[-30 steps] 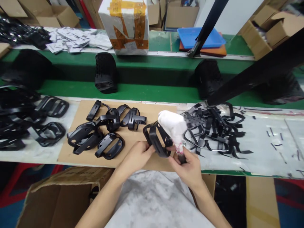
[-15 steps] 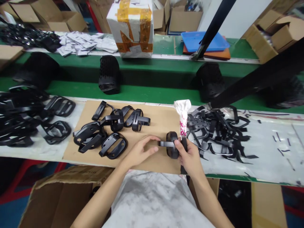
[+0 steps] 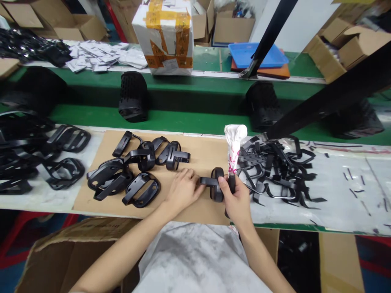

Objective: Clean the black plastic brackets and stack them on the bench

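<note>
My right hand (image 3: 238, 199) is closed round the black handle of a hammer (image 3: 233, 152), whose head is wrapped in white with pink marks. Its thumb also presses against a black oval plastic frame (image 3: 217, 184) that stands on edge on the cardboard sheet (image 3: 189, 209). A flat bar (image 3: 207, 181) juts out of this frame to the left. My left hand (image 3: 184, 189) has its fingers curled and meets the end of that bar; its fingertips are partly hidden. Several similar black frames (image 3: 143, 190) with bars lie on the cardboard to the left.
Loose black straps (image 3: 275, 167) are heaped at right, and more black frames (image 3: 65, 171) are piled at left. Black perforated blocks (image 3: 132, 97) stand on the green surface. Behind are a taped box (image 3: 166, 40) and blue tray (image 3: 258, 55). A dark post (image 3: 330, 93) slants across the right.
My left hand has closed from spread fingers to curled ones at the bar's end. The view has shifted slightly; the right hand keeps hold of the hammer and frame.
</note>
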The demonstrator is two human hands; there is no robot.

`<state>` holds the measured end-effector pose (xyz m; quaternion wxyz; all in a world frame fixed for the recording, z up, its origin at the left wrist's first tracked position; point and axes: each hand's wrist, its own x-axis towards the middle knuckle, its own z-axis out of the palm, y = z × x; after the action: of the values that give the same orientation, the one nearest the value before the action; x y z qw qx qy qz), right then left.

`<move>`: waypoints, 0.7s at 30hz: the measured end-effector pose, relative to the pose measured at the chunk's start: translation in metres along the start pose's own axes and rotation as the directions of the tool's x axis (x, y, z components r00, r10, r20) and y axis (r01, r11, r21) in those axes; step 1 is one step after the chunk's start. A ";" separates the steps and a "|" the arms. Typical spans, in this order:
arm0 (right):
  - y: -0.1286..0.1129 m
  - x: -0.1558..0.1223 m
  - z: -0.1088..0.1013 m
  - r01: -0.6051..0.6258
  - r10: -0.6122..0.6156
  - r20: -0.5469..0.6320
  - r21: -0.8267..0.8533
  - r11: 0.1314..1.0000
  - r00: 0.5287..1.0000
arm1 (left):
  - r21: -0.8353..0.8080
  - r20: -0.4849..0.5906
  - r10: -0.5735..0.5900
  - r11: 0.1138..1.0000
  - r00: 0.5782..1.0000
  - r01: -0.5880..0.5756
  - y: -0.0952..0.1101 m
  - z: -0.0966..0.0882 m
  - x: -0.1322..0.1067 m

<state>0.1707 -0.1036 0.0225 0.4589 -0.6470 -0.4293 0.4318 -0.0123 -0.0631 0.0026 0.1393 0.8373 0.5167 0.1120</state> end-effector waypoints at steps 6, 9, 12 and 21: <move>0.001 0.003 0.008 0.022 -0.022 0.007 -0.024 0.999 1.000 | 0.116 0.055 0.004 0.993 0.998 -0.010 -0.007 -0.003 0.017; 0.003 0.006 0.006 0.027 -0.027 0.002 -0.049 0.998 1.000 | 0.134 0.055 -0.011 0.991 0.998 0.003 -0.012 -0.004 0.019; 0.003 0.009 0.003 0.070 -0.070 0.001 -0.103 0.992 0.998 | 0.119 0.038 0.002 0.993 0.999 -0.007 -0.014 -0.001 0.019; 0.000 0.001 -0.012 0.084 -0.079 0.038 -0.154 0.985 0.996 | 0.073 -0.050 -0.054 0.996 0.997 0.058 -0.011 0.009 0.018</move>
<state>0.1825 -0.1053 0.0246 0.4176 -0.6556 -0.4950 0.3883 -0.0105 -0.0429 -0.0085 0.0986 0.8242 0.5470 0.1086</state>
